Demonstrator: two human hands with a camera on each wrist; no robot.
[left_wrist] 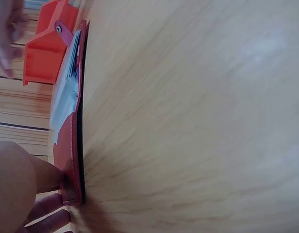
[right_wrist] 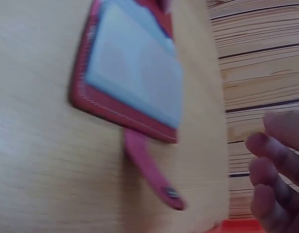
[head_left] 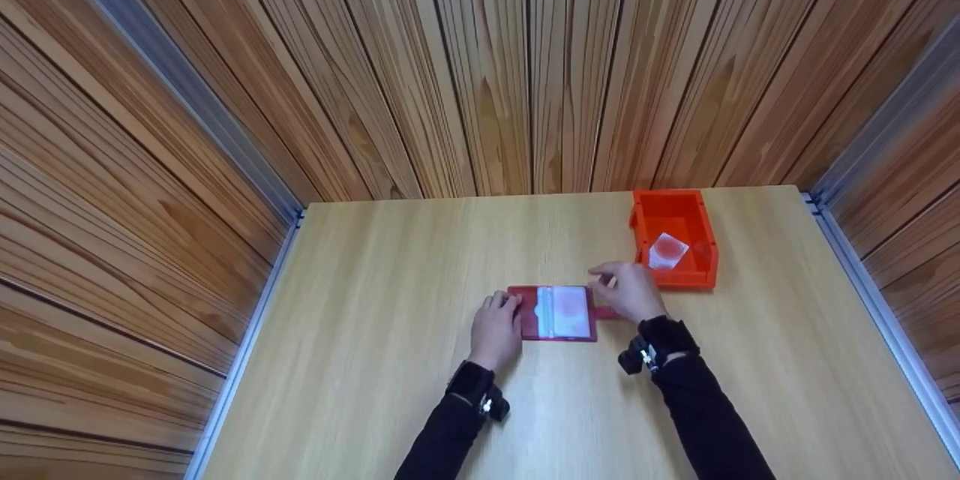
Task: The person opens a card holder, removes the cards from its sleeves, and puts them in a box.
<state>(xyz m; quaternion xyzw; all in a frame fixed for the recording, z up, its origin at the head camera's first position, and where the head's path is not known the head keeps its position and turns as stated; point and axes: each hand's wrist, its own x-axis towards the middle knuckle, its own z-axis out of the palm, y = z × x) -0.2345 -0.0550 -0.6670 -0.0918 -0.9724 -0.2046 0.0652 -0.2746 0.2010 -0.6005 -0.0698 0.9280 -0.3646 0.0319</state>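
A red card holder lies unfolded on the table, with clear plastic sleeves on its right half. In the right wrist view its narrow strap with a metal snap sticks out past the edge. My left hand holds the holder's left edge; in the left wrist view the thumb lies on the red cover and fingers show at its end. Above and beside the strap is my right hand, fingers loosely bent, nothing between them, apart from the holder.
An orange-red bin stands at the table's back right, close to my right hand. Inside it lies a small white card with a reddish print. Wood-panelled walls enclose the back and sides of the table.
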